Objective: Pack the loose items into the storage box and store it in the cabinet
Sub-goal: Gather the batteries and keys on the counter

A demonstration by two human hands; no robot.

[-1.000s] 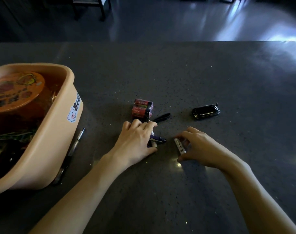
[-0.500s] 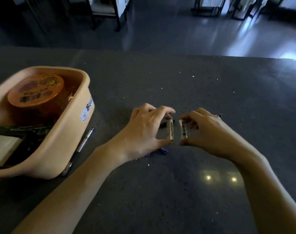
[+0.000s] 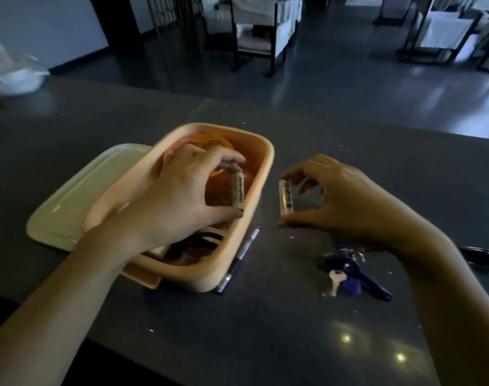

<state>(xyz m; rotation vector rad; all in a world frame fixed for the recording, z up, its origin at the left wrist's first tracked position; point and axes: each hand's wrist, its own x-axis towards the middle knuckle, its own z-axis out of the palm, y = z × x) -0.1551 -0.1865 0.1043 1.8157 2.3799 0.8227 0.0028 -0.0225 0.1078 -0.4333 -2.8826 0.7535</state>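
Observation:
The peach storage box (image 3: 261, 174) stands open on the dark counter, with an orange round tin (image 3: 209, 142) and dark items inside. My left hand (image 3: 176, 196) hovers over the box and pinches a pale battery (image 3: 238, 194) end to end between thumb and finger. Just right of the box rim, my right hand (image 3: 338, 196) pinches a second battery (image 3: 285, 201) the same way, above the counter. A bunch of blue keys (image 3: 352, 271) lies under my right wrist. A pen (image 3: 239, 260) lies along the box's right side.
The box's cream lid (image 3: 78, 196) lies flat to the left, partly under the box. A black key fob (image 3: 483, 259) sits at the right edge. A blurred white bag (image 3: 12, 73) is at the far left. Chairs stand on the floor beyond the counter.
Both hands lifted a battery each and moved left; my left hand is now over the box. The view swung left, bringing the box to the centre.

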